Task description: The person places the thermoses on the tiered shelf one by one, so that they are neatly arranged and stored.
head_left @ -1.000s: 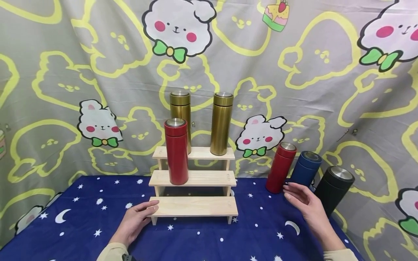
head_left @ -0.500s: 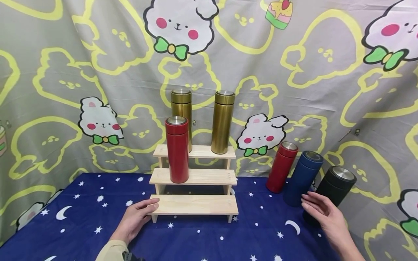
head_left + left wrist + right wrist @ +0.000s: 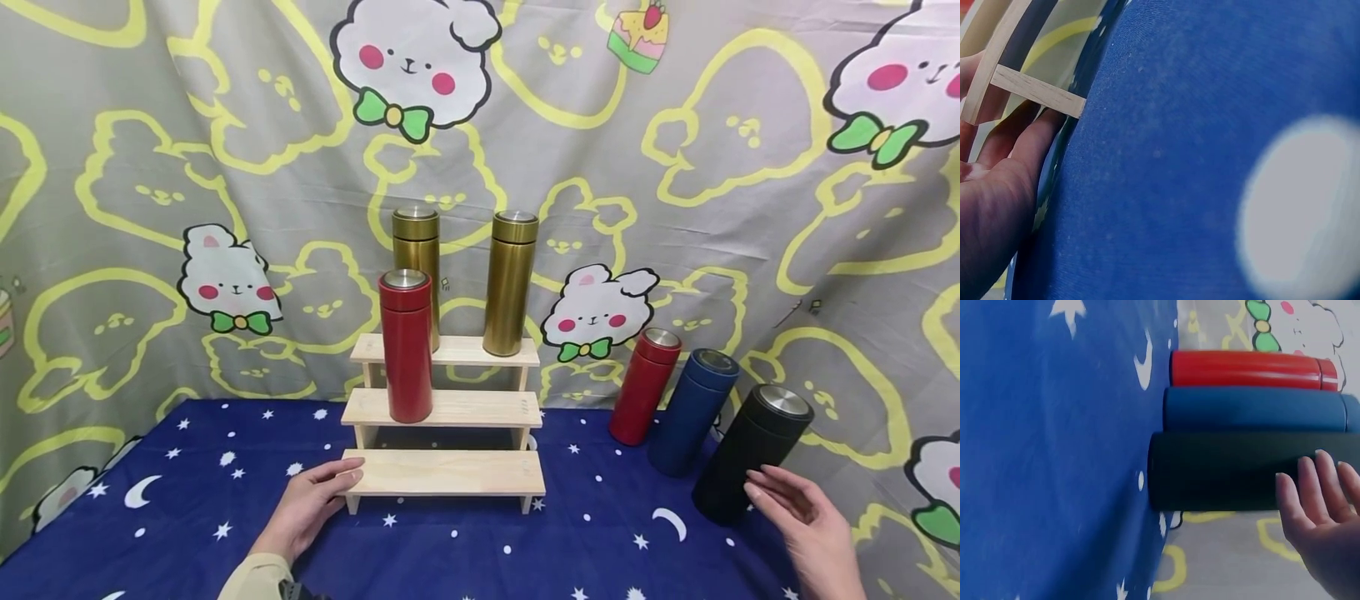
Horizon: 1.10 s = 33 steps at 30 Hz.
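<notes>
Head view first: the left hand (image 3: 307,508) lies flat on the counter (image 3: 187,533), fingers straight against the left end of the wooden step shelf (image 3: 450,472). Looks like it's just bracing the shelf so it can't slide. Two gold flasks (image 3: 510,283) stand on the top step and a red flask (image 3: 406,346) on the middle one, so steadying makes sense. The right hand (image 3: 813,529) sits relaxed and empty, right beside the black flask (image 3: 750,457), which stands at the right end of a row with a blue flask (image 3: 693,412) and another red one.

Left wrist view: fingers (image 3: 1022,147) straight, touching the shelf leg, gripping nothing.

Right wrist view: fingers (image 3: 1310,487) loose at the black flask's side, not wrapped round it; can't tell if they're actually touching.
</notes>
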{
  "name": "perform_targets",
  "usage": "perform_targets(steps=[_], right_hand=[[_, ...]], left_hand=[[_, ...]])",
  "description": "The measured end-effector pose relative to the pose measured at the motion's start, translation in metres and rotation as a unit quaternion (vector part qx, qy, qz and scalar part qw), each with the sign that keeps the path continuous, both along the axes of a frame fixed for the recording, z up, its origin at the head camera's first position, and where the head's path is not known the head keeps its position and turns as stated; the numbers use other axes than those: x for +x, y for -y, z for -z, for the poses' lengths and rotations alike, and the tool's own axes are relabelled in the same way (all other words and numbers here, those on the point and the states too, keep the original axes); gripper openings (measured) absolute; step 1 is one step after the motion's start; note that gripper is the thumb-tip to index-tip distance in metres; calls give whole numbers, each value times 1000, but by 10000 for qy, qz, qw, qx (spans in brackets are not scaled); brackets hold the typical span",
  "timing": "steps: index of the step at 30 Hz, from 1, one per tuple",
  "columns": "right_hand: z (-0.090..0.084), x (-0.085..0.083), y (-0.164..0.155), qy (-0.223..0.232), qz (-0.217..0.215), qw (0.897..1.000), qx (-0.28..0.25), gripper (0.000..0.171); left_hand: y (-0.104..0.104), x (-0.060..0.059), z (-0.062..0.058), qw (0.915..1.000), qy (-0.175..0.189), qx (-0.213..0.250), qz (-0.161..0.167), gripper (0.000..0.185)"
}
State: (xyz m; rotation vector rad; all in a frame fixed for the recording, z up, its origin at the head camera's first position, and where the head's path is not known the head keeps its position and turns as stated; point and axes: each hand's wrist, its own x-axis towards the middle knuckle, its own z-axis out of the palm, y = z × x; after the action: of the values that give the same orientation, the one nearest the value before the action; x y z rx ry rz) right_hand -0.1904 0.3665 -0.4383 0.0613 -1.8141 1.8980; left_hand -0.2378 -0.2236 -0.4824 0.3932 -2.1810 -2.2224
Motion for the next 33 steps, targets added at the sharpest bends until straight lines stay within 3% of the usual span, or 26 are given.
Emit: perform_targets(steps=[3,6,9,11,14,16,22,25,27,30,33], right_hand=[[1,-1,-5,482,649,9967,-56,35],[-2,-5,-9,1263,1468,9807,281,38],[-5,-12,-11,1994,1851,9578,928,60],[-6,-17,-13,2183,1755,9505,1344,79],[-7,-24,-14,2188,1419,9537,1499,92],[-6,-29,-14,2131,1233,9590,1402,95],[-1,-43,-15,2189,941,9621,1327,98],[15,-53,-26,2003,944,9660,1331,96],[19,-55,-28,1908,952,9684,1296,93],[22,-53,-27,1531,890,9772,1172,73],[13,-45,-17,1426,867,9787,1192,54]], left_hand=[[1,0,1,10000,-26,27,5,41],[1,-1,2,10000,-51,43,20,40],[1,-1,2,10000,-31,38,-15,40],[2,-1,2,10000,-38,25,2,40],[2,-1,2,10000,-53,-5,27,40],[2,-1,3,10000,-61,17,40,39],[1,-1,3,10000,-65,12,41,39],[1,-1,3,10000,-68,8,36,39],[1,-1,3,10000,-64,4,32,39],[1,-1,3,10000,-83,-2,40,39],[1,-1,4,10000,-75,-27,43,39]])
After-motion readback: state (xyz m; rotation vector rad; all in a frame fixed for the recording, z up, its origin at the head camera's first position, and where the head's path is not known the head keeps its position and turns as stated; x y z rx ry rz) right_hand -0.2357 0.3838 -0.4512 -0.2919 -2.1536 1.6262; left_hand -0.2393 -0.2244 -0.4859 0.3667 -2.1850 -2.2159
